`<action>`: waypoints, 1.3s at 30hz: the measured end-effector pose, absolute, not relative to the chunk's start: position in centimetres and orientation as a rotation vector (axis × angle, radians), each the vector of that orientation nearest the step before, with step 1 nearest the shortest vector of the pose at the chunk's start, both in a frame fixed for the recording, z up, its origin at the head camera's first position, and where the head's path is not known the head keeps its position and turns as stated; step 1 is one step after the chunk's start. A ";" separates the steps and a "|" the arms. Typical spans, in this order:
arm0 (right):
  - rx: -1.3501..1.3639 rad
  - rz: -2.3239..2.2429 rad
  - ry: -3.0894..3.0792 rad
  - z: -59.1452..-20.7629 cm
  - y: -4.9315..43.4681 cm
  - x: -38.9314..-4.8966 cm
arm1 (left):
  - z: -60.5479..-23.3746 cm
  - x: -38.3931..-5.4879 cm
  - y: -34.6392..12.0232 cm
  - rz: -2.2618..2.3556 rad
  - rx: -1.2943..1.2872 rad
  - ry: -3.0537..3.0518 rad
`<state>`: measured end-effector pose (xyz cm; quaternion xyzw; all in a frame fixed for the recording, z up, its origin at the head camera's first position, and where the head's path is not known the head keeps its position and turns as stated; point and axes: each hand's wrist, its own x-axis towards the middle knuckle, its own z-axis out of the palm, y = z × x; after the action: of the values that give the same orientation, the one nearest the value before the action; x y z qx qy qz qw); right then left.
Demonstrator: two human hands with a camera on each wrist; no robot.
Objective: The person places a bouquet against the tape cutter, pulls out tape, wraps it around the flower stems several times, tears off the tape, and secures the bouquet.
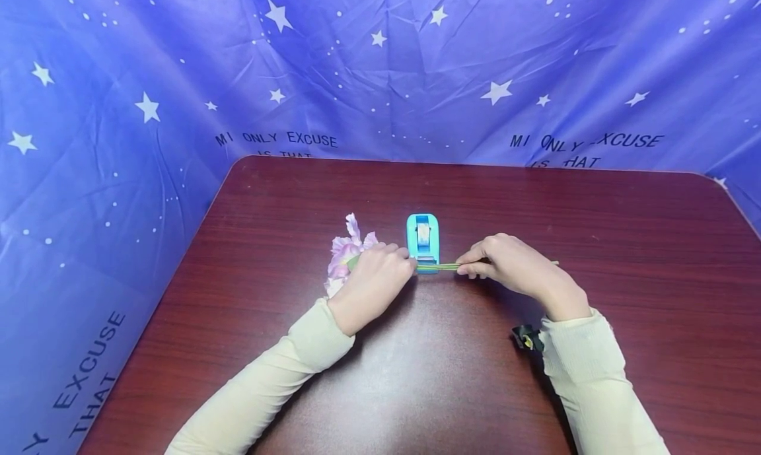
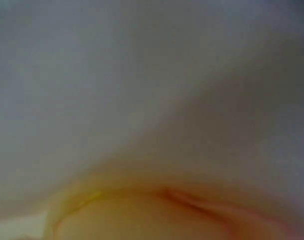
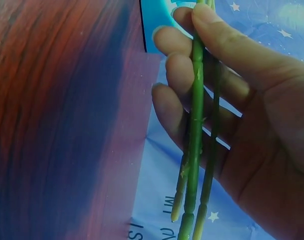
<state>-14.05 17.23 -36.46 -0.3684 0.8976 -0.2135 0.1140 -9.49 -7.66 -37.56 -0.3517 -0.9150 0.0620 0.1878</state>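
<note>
A small bunch of artificial flowers (image 1: 340,260) with pale purple and pink petals lies sideways above the table. My left hand (image 1: 377,277) holds the green stems (image 1: 438,267) just right of the petals, its fingers curled over them. Farther along, my right hand (image 1: 516,265) pinches the same stems between thumb and fingers. In the right wrist view, three stem ends (image 3: 194,130) run down past the curled fingers and palm. Directly behind the stems stands a light blue tape dispenser (image 1: 423,234) with a roll in it. The left wrist view is too blurred and covered to show the left hand's grip.
The dark red wooden table (image 1: 618,224) has rounded far corners. A blue curtain (image 1: 386,78) with white stars and lettering hangs behind it and on the left. A small black device (image 1: 526,338) sits at the right sleeve cuff.
</note>
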 end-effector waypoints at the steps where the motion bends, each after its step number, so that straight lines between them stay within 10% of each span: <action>1: -1.084 -0.622 2.634 -36.5 17.2 -14.1 | -37.6 -9.5 -7.7 0.175 -0.995 -2.579; 39: -0.976 -0.502 2.693 -36.3 16.4 -13.2 | -38.7 -10.4 -7.9 -0.031 -1.021 -2.623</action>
<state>-13.24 16.38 -36.32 -0.3335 0.9197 -0.1713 0.1164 -10.44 -7.90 -38.73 -0.3579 -0.9194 -0.0109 0.1626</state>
